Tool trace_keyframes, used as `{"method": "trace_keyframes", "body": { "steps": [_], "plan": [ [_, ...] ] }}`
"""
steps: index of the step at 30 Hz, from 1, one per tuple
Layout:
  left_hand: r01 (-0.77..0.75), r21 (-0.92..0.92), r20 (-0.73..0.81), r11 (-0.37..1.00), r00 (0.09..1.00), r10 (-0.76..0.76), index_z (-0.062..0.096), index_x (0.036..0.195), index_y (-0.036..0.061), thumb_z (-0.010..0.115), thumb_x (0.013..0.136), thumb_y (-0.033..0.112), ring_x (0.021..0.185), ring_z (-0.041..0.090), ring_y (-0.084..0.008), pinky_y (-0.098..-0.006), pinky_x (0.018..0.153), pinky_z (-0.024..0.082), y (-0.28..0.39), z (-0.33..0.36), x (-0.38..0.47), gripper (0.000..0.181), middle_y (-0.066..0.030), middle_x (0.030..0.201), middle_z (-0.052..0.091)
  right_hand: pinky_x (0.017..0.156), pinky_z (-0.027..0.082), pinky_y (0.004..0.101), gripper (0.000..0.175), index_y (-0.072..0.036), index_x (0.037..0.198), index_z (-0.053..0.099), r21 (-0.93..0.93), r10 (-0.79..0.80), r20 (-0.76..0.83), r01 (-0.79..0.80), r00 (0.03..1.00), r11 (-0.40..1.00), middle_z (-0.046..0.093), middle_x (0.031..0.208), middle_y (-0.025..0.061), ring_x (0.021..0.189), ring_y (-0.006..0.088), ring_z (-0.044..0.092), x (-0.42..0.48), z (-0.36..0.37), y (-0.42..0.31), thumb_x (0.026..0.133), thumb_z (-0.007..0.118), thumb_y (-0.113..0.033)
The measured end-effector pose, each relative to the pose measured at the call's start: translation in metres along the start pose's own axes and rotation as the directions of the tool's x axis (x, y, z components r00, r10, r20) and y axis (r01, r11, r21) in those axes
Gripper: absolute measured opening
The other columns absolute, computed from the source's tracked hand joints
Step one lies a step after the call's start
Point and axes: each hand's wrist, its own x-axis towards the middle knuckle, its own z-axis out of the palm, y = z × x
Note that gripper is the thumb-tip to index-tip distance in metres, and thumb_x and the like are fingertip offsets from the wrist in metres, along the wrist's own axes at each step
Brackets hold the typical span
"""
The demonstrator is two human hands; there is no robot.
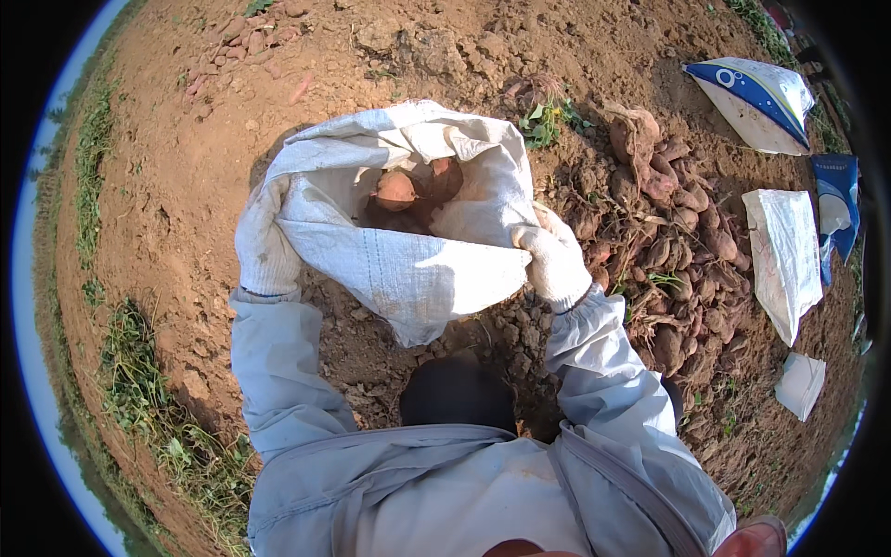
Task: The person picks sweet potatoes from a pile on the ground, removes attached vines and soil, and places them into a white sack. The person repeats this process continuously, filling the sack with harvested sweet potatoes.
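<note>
A white woven sack (411, 271) stands before me on the soil with its mouth spread wide. My left hand (266, 240), in a white knit glove, grips the left side of the rim. On the right side, my gloved right hand (557, 257) pinches the rim between thumb and fingers. Inside the sack lies a sweet potato (395, 189) in sunlight, with more of them in shadow behind it. How full the sack is cannot be seen. Close to my right hand is a large heap of sweet potatoes (686, 237) with dry roots and soil on them.
Farther right lie a blue-and-white printed bag (755, 104), a blue bag (835, 202), a white sack (786, 257) and a small white piece (800, 383). A smaller sweet potato pile (250, 38) is at the far left. Cut vines (139, 362) lie left of me.
</note>
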Motion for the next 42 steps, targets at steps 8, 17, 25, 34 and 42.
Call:
{"method": "trace_keyframes", "body": {
  "steps": [8, 17, 25, 34, 42],
  "plan": [
    [0.341, 0.087, -0.038, 0.936, 0.94, -0.339, 0.054, 0.13, -0.0048, 0.056, 0.098, 0.014, 0.113, 0.058, -0.0208, -0.0324, 0.101, 0.045, -0.071, 0.029, -0.047, 0.037, -0.0128, 0.125, 0.061, 0.092, 0.046, 0.026, 0.05, 0.002, 0.139, 0.048, -0.539, -0.067, -0.153, -0.027, 0.986, 0.842, 0.063, 0.125, 0.0075, 0.108, 0.0141, 0.059, -0.036, -0.051, 0.017, 0.091, 0.056, -0.01],
    [0.157, 0.642, -0.018, 0.75, 0.982, -0.19, 0.037, 0.145, -0.0063, 0.068, 0.085, 0.019, 0.123, 0.051, -0.0254, -0.034, 0.107, 0.037, -0.085, 0.045, -0.067, 0.072, -0.0179, 0.137, 0.05, 0.101, 0.045, 0.0412, 0.066, -0.008, 0.144, 0.041, -0.924, -0.16, -0.127, -0.058, 0.979, 0.377, 0.056, 0.133, 0.0233, 0.122, 0.039, 0.054, -0.103, -0.067, -0.001, 0.089, 0.062, -0.035],
    [-0.393, 0.919, 0.393, -0.016, 0.916, 0.081, 0.033, 0.147, -0.0057, 0.073, 0.081, 0.019, 0.139, 0.035, -0.0352, -0.0428, 0.117, 0.028, -0.07, 0.154, -0.087, 0.081, -0.0237, 0.148, 0.037, 0.101, 0.047, 0.0303, 0.054, -0.004, 0.14, 0.049, -0.682, -0.519, -0.517, 0.039, 0.681, 0.73, 0.059, 0.132, 0.0103, 0.118, 0.0184, 0.059, -0.289, -0.208, -0.098, 0.091, 0.066, -0.016],
    [-0.716, 0.603, 0.796, 0.352, 0.565, -0.217, 0.037, 0.145, 0.0015, 0.075, 0.081, 0.012, 0.136, 0.039, -0.0304, -0.0402, 0.115, 0.032, -0.136, 0.299, -0.219, 0.075, -0.0183, 0.148, 0.029, 0.092, 0.051, 0.044, 0.108, -0.002, 0.154, 0.012, -0.493, -0.288, -0.858, -0.84, 0.426, 0.225, 0.058, 0.126, 0.0304, 0.109, 0.0419, 0.062, -0.319, -0.357, -0.019, 0.075, 0.076, -0.038],
    [-0.637, 0.734, 0.662, 0.237, 0.593, -0.458, 0.048, 0.138, 0.0033, 0.08, 0.077, 0.027, 0.133, 0.042, -0.0353, -0.0408, 0.111, 0.036, -0.215, 0.294, -0.232, 0.072, -0.0214, 0.138, 0.046, 0.082, 0.054, 0.0373, 0.075, 0.002, 0.134, 0.055, -0.646, -0.267, -0.758, -0.631, 0.595, 0.429, 0.069, 0.106, 0.0225, 0.094, 0.0316, 0.069, -0.352, -0.371, -0.073, 0.072, 0.078, -0.031]
  ]
}}
